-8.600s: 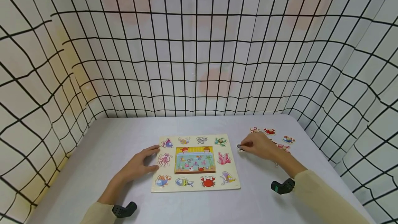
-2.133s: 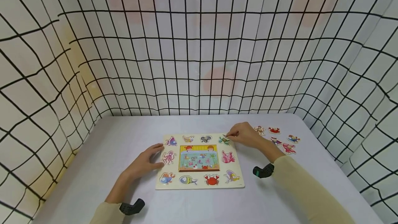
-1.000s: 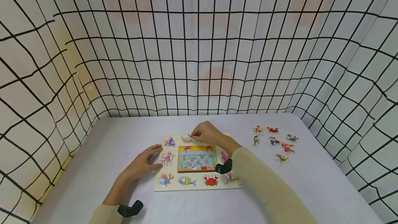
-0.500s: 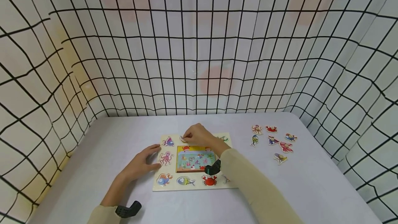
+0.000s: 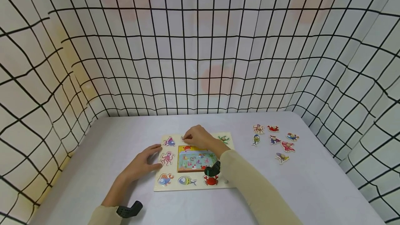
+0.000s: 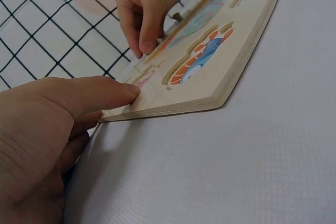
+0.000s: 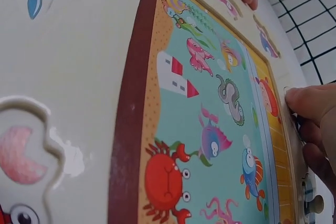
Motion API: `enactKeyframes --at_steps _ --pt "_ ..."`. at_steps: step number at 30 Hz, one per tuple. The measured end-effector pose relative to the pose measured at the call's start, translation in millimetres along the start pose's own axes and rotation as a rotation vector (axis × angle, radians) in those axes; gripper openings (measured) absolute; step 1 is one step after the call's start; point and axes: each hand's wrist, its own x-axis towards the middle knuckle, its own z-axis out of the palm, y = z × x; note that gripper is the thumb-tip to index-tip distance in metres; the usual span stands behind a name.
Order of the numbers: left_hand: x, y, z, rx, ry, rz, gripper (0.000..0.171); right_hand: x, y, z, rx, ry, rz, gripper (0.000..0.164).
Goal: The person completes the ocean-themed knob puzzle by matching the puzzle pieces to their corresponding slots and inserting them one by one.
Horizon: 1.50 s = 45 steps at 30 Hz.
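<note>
In the head view, a wooden puzzle board [image 5: 200, 183] printed with sea animals lies flat on a white bench [image 5: 312, 190]. The left hand [image 5: 139, 164] is relaxed, with forefinger and thumb spread against the board's left edge. The right hand [image 5: 199, 137] reaches across the board and pinches a small piece [image 5: 182, 138], mostly hidden by the fingers, at the far row. To the right, seven loose pieces lie scattered on the bench, among them a red crab [image 5: 273, 128] and an octopus [image 5: 258, 128].

In the left wrist view, the left thumb rests at the board's edge, near a blue-and-orange fish [image 6: 205, 56]; beyond, the right fingertips are lowered to the board.

In the right wrist view, the right fingers cover the piece beside the printed aquarium picture [image 7: 178, 114]; a knob [image 7: 315, 204] stands near them.
</note>
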Motion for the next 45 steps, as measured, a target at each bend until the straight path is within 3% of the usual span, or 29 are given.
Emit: enactKeyframes --at_steps 14,22,33,38,45 --pt "0.1 -2.5 -1.0 -0.008 -0.004 0.004 0.074 -2.7 -9.9 -4.7 -0.030 -0.041 0.046 0.023" --pt "1.4 -3.3 -0.4 -0.020 -0.002 0.011 0.074 -7.3 -9.8 -17.4 -0.070 -0.073 0.066 0.026" --pt "0.4 -3.3 0.4 -0.030 0.002 -0.002 0.073 -19.7 -5.9 -35.4 -0.091 -0.051 0.032 0.025" --pt "-0.3 -3.1 -0.5 -0.027 0.004 -0.010 0.074 -27.3 2.3 -44.0 -0.101 -0.042 0.002 0.024" --pt "0.2 -1.9 -0.5 -0.038 -0.006 0.000 0.074 -41.4 18.7 -56.0 -0.091 -0.029 0.029 0.024"
